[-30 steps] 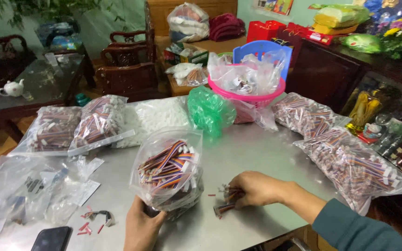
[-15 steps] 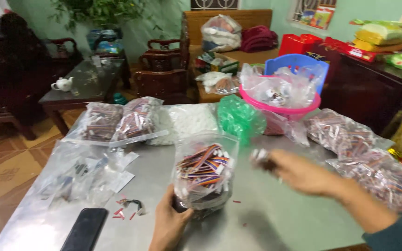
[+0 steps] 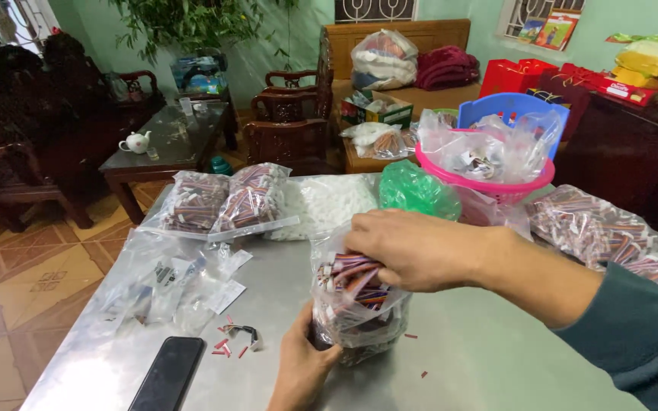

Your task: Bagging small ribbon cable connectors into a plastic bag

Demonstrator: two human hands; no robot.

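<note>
Clear plastic bag (image 3: 359, 312) of striped, multicoloured small parts is standing upright at the near middle of the steel desk (image 3: 489, 358), its long axis running up and down and its open mouth pointing up.

Change since a second ago: the right hand (image 3: 413, 247), which was then lying on the desk beside the bag over a small clump of parts, is now sitting over the bag's mouth, fingers curled down into the opening on a bundle of the striped pieces. So a handful is going in at the top, or being pressed down; which one, cannot tell.

Left hand (image 3: 302, 365) is gripping the bag low on its near side, as before, steadying it.

Loose red bits (image 3: 226, 346) are lying left of the bag, near a dark phone (image 3: 167, 373). More filled bags (image 3: 222, 202) are resting at the far edge, well apart, beside a pink basket (image 3: 496, 183).
</note>
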